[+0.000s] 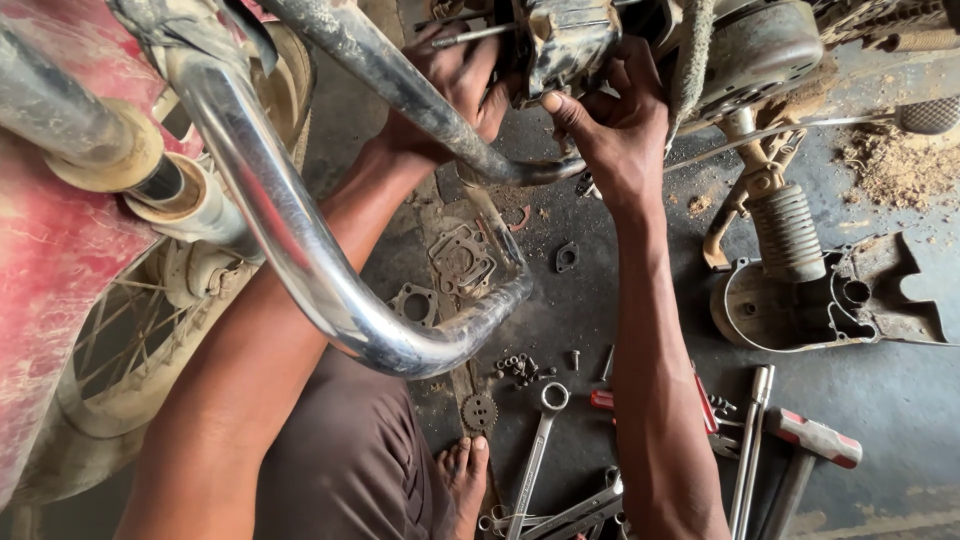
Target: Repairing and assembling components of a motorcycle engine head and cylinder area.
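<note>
Head camera, close, looking steeply down past chrome guard bar (300, 240) onto workshop floor (900, 400).

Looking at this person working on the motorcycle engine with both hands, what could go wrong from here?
The left hand and right hand both grip the dirty engine block behind the chrome crash guard, so a slip might pinch fingers against metal. The small nuts, sprocket and gaskets lie loose on the gritty floor and could be lost or kicked. The bare foot sits beside the wrenches.
</note>
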